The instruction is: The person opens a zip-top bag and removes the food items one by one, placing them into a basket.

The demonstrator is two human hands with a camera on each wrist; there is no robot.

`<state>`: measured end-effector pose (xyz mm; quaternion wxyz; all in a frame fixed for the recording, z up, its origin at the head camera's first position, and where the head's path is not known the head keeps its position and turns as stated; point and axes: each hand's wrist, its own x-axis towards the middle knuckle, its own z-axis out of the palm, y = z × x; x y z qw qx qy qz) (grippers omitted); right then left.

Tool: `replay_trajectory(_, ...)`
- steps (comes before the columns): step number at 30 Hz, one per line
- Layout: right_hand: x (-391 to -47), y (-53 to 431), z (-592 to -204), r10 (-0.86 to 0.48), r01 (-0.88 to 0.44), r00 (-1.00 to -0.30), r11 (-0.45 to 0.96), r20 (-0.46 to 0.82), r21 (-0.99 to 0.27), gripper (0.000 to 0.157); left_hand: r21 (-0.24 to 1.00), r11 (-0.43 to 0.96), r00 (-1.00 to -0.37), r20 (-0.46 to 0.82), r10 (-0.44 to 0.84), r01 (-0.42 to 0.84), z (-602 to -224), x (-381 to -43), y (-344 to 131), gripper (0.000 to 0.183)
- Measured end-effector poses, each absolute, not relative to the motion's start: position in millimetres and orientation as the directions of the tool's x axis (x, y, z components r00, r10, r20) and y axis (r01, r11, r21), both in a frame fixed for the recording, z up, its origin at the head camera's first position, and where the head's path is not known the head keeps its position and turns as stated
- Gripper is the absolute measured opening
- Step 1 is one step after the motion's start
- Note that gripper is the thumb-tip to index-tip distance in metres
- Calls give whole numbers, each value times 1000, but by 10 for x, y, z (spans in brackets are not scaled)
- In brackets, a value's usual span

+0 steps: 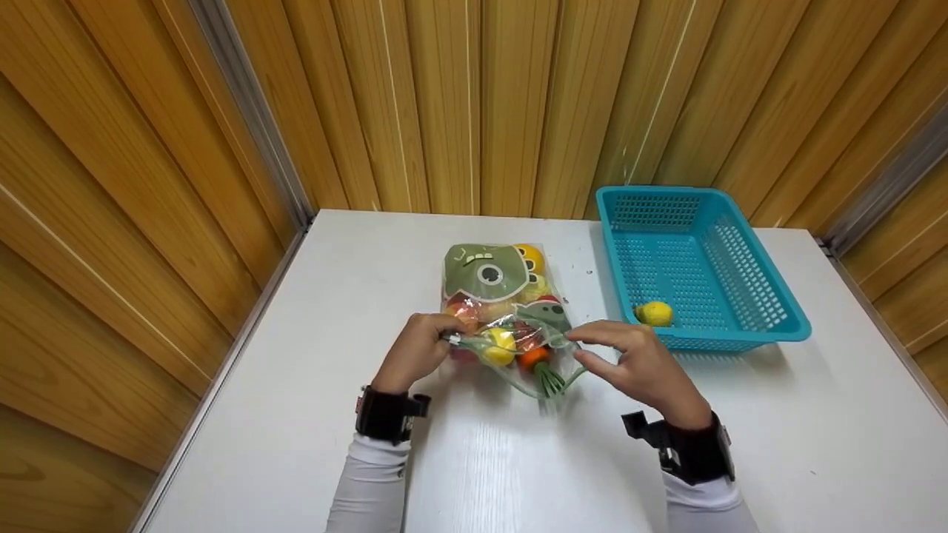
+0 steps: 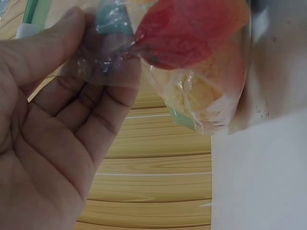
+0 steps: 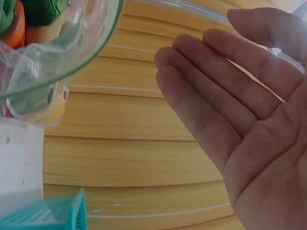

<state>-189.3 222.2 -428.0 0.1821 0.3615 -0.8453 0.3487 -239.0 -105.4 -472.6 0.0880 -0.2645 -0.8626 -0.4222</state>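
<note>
A clear zip bag (image 1: 489, 292) with green cartoon monster prints lies on the white table, packed with toy fruit and vegetables. Near its open mouth show a yellow lemon (image 1: 498, 346) and an orange carrot (image 1: 535, 358) with green leaves. My left hand (image 1: 418, 349) pinches the bag's left edge by the zip slider; in the left wrist view its thumb and fingers grip the clear film beside a red toy fruit (image 2: 187, 33). At the bag's right edge, my right hand (image 1: 643, 364) has its fingers extended and holds nothing. The right wrist view has its palm and straight fingers (image 3: 206, 120) apart from the green rim.
A turquoise plastic basket (image 1: 770, 277) stands at the back right of the table (image 1: 318, 326). One yellow fruit (image 1: 655, 314) sits in its near left corner. Wood-patterned walls (image 1: 518, 111) close off the back and sides.
</note>
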Motion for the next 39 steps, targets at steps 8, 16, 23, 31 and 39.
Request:
replay_trajectory(8, -1934, 2059, -4370, -666, -714, -671, 460, 326, -528, 21, 690, 501, -850, 373, 372, 522, -4722, -2383, -1043, 42)
replay_trajectory(16, -2027, 1863, -4568, -715, -680, -674, 504, 184, -533, 28, 675, 508, -843, 387, 373, 535, -4717, -2380, -1039, 42)
replay_trajectory(23, -2078, 1708, -4746, -597, -640, -757, 592, 266, -491, 8, 665, 510, -837, 395, 380, 545, -4727, -2389, -1041, 44)
replay_trajectory(31, -2123, 1565, -4928, -405, -614, -787, 584, 465, -531, 19, 668, 509, -838, 389, 383, 543, -4730, -2387, -1043, 43)
replay_trajectory(39, -2165, 1447, -5047, -368, -660, -737, 574, 567, -485, 55, 665, 511, -837, 387, 388, 544, -4714, -2374, -1030, 44)
